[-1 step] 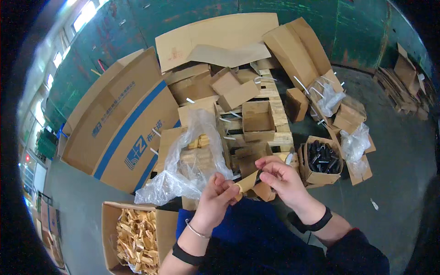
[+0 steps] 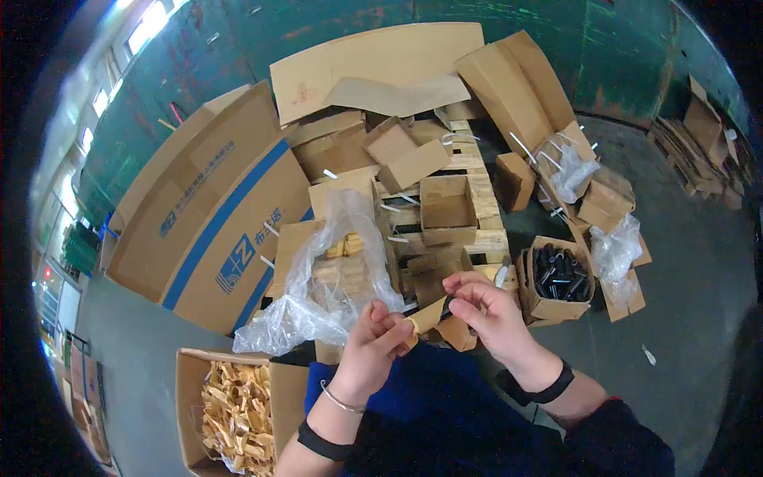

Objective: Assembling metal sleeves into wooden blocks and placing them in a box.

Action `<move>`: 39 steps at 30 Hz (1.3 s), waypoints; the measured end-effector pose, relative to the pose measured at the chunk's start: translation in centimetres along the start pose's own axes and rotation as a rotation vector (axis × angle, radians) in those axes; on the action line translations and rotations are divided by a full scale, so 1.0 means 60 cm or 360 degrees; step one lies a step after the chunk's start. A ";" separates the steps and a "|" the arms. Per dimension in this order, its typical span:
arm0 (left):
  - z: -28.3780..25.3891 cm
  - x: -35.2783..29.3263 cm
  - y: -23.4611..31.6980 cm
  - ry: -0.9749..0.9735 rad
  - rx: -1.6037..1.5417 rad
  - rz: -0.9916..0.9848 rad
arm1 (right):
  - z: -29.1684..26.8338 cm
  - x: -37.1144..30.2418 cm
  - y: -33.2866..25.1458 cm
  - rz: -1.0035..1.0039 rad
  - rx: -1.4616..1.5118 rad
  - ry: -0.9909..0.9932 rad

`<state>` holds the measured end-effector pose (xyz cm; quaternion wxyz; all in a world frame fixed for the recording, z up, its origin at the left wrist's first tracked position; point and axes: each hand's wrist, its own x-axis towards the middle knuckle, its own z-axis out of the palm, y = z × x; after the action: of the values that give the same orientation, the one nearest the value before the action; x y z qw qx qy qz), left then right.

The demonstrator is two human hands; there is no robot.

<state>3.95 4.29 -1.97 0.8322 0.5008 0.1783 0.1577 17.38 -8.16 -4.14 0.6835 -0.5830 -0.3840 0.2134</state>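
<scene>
My left hand [image 2: 372, 347] pinches the near-left end of a small tan paper-like sleeve [image 2: 427, 318]. At the sleeve's other end, the fingers of my right hand [image 2: 494, 318] are closed on a small black part [image 2: 447, 304], partly hidden by the fingers. Sleeve and part touch; how far one sits inside the other I cannot tell. Just beyond my left hand lies an open carton lined with clear plastic [image 2: 298, 322], with tan pieces [image 2: 346, 245] inside. Right of my right hand, a small carton [image 2: 560, 310] holds several black parts [image 2: 561, 272].
At lower left stands a carton [image 2: 290, 389] full of crumpled tan pieces [image 2: 237, 409]. Small open boxes [image 2: 447, 236] rest on a wooden pallet [image 2: 486, 199] ahead. A large blue-striped carton [image 2: 207, 230] leans at left. Plastic bags [image 2: 616, 253] and flattened cardboard [image 2: 687, 159] are at right.
The sleeve and my right fingers have shifted very slightly, and a little more of the black part shows between them. Everything else looks the same.
</scene>
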 end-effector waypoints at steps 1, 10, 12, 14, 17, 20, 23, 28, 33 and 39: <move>-0.003 -0.001 0.000 0.0026 -0.0146 -0.0043 | 0.004 -0.001 -0.001 -0.0037 -0.0097 0.0059; 0.013 -0.016 0.004 0.0168 -0.0280 0.0059 | 0.019 -0.006 -0.042 0.0213 0.0173 -0.0173; 0.006 -0.012 -0.006 0.0216 0.0419 0.0310 | 0.020 -0.003 -0.035 0.0254 0.0211 -0.0158; 0.007 -0.010 -0.011 0.0235 0.0881 0.0449 | 0.021 -0.003 -0.031 0.0263 0.0190 -0.0191; 0.019 -0.005 -0.017 0.0238 0.0955 0.0396 | 0.028 -0.001 -0.035 0.0257 0.0217 -0.0253; 0.027 -0.003 -0.023 0.0369 0.0344 0.0107 | 0.033 0.003 -0.054 0.0338 0.0389 -0.0276; 0.026 -0.013 -0.011 0.0208 -0.0718 -0.0114 | 0.025 0.009 -0.037 0.0568 0.0643 -0.0443; 0.017 -0.015 -0.021 -0.0197 -0.0996 -0.0352 | 0.022 0.003 0.007 0.0706 0.1053 -0.0718; 0.012 -0.015 -0.009 0.0171 -0.0310 -0.0428 | -0.004 0.020 -0.008 -0.0184 -0.0029 -0.0459; 0.014 -0.011 -0.005 0.0116 -0.0302 -0.0460 | 0.011 0.023 -0.028 -0.0389 -0.0327 -0.0395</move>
<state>3.80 3.21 -1.78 0.8827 0.3830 0.2629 0.0705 17.46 -7.13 -2.15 0.5887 -0.5678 -0.5530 0.1588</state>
